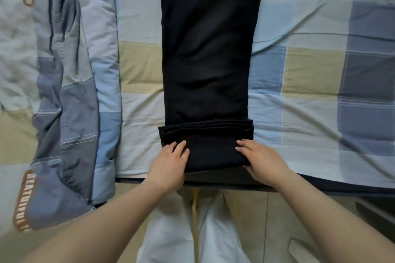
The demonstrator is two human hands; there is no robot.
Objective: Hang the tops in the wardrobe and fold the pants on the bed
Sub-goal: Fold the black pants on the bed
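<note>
Head view: black pants lay flat and lengthwise down the middle of the bed, on a checked sheet of blue, beige and grey squares. The near end was turned back on itself into a thick fold close to the bed's front edge, stacked hems showing along its far side. Left hand rested on the fold's left part, fingers straight and slightly spread, palm down. Right hand sat at the fold's right corner, fingers straight on top of the cloth; thumb looked tucked at the near edge, cannot tell if it went under. A bunched quilt in the same check lay along the left, just beside the pants, with a brown lettered strip. Below, the person's white trousers and tan floor.
</note>
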